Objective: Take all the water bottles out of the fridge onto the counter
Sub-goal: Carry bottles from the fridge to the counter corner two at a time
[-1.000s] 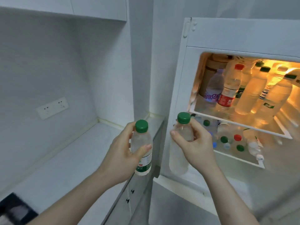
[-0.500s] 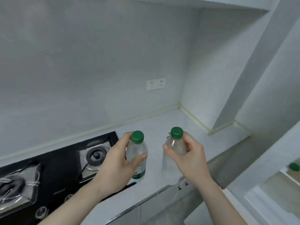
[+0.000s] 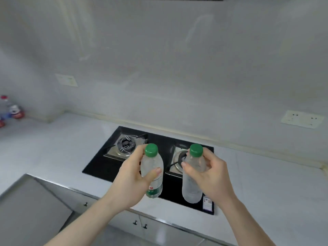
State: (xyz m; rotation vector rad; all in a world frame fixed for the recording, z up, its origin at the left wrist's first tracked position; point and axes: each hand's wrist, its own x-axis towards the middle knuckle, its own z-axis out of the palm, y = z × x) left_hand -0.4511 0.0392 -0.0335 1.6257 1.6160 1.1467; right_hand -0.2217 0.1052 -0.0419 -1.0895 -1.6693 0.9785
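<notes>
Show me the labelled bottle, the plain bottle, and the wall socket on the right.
labelled bottle [image 3: 152,167], head view, clear upper body
plain bottle [image 3: 190,189], head view, lower body
wall socket [image 3: 302,119], head view, plate centre

I see a black two-burner gas hob [image 3: 99,167] set into the pale worktop, with a small sticker [image 3: 207,203] at its front right corner. Two wall sockets sit on the backsplash, one [image 3: 302,119] at right, one [image 3: 66,80] at left. Cabinet knobs [image 3: 140,224] show below.
</notes>
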